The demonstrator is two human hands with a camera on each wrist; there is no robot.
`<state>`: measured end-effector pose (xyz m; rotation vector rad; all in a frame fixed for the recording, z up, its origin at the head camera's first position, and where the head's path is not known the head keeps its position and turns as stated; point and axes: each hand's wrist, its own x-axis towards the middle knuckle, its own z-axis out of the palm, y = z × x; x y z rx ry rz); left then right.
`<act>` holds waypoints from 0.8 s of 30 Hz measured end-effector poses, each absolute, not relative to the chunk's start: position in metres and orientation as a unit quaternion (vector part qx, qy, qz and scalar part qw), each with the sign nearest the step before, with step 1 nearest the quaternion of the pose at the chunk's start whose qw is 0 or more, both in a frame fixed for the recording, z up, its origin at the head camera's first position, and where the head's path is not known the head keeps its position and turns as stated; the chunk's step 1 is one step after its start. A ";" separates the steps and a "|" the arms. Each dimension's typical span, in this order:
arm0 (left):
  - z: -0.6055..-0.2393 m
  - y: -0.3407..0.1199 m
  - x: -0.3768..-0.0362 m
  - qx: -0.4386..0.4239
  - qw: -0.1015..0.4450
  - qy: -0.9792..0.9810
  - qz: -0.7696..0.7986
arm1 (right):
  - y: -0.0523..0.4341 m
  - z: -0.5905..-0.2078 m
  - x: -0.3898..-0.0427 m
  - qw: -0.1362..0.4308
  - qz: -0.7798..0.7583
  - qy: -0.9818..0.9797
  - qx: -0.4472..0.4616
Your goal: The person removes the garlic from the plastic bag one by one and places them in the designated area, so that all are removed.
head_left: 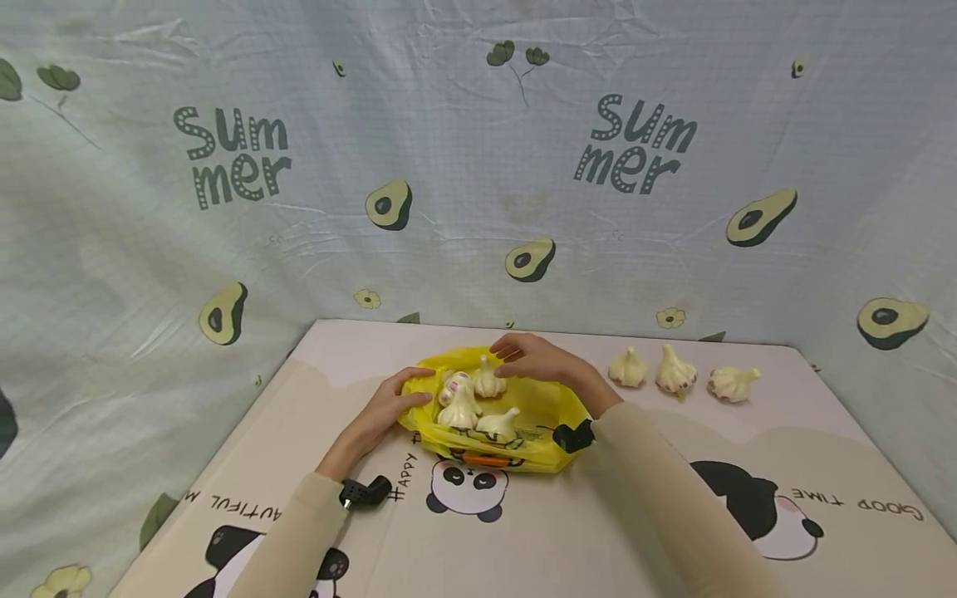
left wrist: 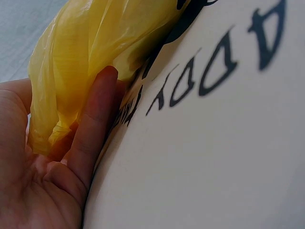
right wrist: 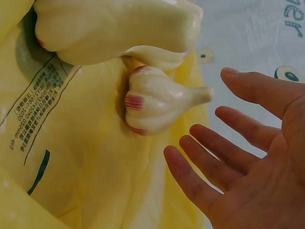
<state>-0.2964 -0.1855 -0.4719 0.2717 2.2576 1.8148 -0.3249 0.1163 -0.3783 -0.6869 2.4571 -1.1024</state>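
A yellow plastic bag (head_left: 534, 407) lies spread with its mouth open, several garlic bulbs inside, among them one at the back (head_left: 488, 379) and one at the front (head_left: 499, 424). My left hand (head_left: 392, 401) grips the bag's left side, the yellow film bunched between thumb and fingers in the left wrist view. Over the bag's far edge is my right hand (head_left: 540, 359), holding nothing. In the right wrist view its spread, relaxed fingers (right wrist: 224, 152) stand just off the stem of a garlic bulb (right wrist: 157, 100).
Right of the bag, three more garlic bulbs stand in a row: a left one (head_left: 628, 368), a middle one (head_left: 675, 370) and a right one (head_left: 733, 384). The table cover (head_left: 583, 531) carries panda prints. A printed curtain (head_left: 463, 149) hangs behind the table.
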 end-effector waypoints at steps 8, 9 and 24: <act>-0.472 -0.185 -0.297 0.094 0.117 0.767 0.623 | 0.109 -0.387 -0.331 0.194 -0.370 0.877 -0.237; -0.471 -0.185 -0.297 0.094 0.116 0.769 0.622 | 0.108 -0.388 -0.332 0.197 -0.368 0.877 -0.237; -0.472 -0.188 -0.295 0.106 0.111 0.769 0.621 | 0.101 -0.394 -0.334 0.218 -0.353 0.881 -0.228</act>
